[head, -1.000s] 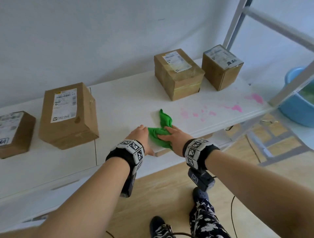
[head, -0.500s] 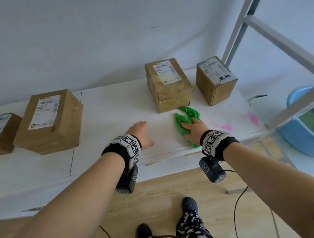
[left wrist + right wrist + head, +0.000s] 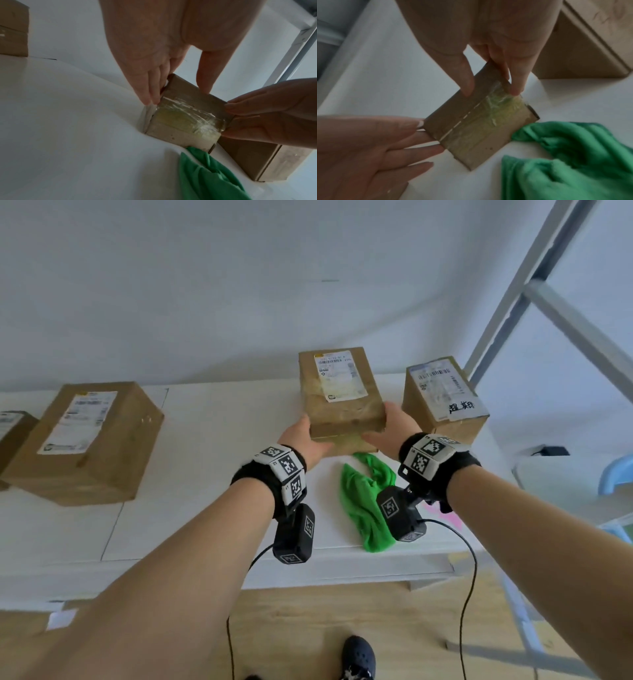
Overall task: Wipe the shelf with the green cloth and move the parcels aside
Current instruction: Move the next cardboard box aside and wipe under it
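Both hands hold the middle brown parcel [image 3: 339, 398] at the back of the white shelf [image 3: 212, 474]. My left hand [image 3: 305, 436] grips its near left corner, with the fingers along the side and the thumb on the front [image 3: 176, 94]. The right hand [image 3: 387, 429] grips the near right corner the same way [image 3: 491, 92]. Clear tape runs across the parcel [image 3: 185, 117] [image 3: 476, 128]. I cannot tell whether it is off the shelf. The green cloth [image 3: 363, 508] [image 3: 209, 175] [image 3: 565, 162] lies crumpled in front of it, with no hand on it.
A second labelled parcel [image 3: 443, 398] stands close to the right. A larger parcel [image 3: 85, 440] and another [image 3: 13, 433] sit at the left. A pink stain [image 3: 452, 518] shows beside my right wrist. The grey frame upright [image 3: 513, 302] and a blue tub [image 3: 616, 474] are at the right.
The right hand has let go of the green cloth, which now lies on the shelf. Both hands have moved to the back and taken hold of the middle parcel.
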A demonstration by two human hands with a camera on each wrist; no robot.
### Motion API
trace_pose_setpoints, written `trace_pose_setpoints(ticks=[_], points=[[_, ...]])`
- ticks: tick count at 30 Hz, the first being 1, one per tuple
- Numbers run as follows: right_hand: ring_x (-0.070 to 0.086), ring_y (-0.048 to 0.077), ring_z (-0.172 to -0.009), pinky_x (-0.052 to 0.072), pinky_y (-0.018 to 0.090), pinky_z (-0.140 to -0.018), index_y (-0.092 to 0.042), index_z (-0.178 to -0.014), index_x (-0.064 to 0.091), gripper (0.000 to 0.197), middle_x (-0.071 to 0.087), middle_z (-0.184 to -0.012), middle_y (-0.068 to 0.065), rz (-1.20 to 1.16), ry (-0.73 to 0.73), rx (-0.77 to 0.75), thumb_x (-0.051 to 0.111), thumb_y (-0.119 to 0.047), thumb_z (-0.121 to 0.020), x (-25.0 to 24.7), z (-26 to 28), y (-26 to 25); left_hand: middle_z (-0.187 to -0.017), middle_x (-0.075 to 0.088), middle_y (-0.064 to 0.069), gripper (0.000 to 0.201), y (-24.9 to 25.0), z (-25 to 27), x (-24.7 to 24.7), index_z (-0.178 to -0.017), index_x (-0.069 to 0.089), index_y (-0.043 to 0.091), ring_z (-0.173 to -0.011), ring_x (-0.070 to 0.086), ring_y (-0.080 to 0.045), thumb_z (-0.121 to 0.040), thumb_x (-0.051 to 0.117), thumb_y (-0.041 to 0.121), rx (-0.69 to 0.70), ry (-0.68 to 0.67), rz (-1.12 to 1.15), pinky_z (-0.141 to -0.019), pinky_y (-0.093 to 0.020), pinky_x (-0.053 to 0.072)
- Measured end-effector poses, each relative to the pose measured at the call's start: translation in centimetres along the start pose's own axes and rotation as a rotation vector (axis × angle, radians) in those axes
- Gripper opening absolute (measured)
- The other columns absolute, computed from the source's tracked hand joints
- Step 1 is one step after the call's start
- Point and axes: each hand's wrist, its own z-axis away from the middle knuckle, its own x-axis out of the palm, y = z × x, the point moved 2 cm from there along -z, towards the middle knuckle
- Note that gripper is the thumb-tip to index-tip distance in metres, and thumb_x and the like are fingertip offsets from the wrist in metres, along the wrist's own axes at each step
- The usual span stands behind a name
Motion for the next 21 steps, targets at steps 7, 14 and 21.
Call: trace_pose_setpoints(ticks=[7,14,21], points=[[0.058,0.029,-0.112,0.042,0.027,-0.083,-0.007,-0.131,0.041,0.054,0.06,-0.122,0.011,-0.035,0.005,-0.091,0.064,-0.019,-0.085,2.3,2.0,-2.8,-0.13,0.06,-0.009,0.063,-2.1,1.8,-2.8,-0.135,0.044,0.01,-0.118,0.059,-0.028,-0.08,0.071,0.026,-0.01,0.067,0.02,-0.102,-0.041,0.048],[0.06,0.028,-0.107,0.044,0.027,-0.08,-0.009,-0.132,0.043,0.052,0.062,-0.12,0.011,-0.137,-0.044,-0.15,0.062,-0.014,-0.084,7.2,5.3,-8.5,-0.128,0.061,-0.006,0.05,-7.0,5.8,-9.0,-0.129,0.052,0.013,-0.119,0.058,-0.024,-0.083,0.069,0.022,0.0,0.148,0.031,-0.102,-0.03,0.044],[0.057,0.028,-0.115,0.042,0.025,-0.084,-0.01,-0.133,0.042,0.053,0.06,-0.125,0.009,-0.169,-0.079,-0.107,0.062,-0.012,-0.084,11.8,8.5,-12.1,-0.127,0.062,-0.006,0.049,-11.9,8.1,-12.6,-0.128,0.053,0.012,-0.119,0.057,-0.023,-0.083,0.069,0.021,-0.038,0.125,0.014,-0.099,-0.028,0.042]])
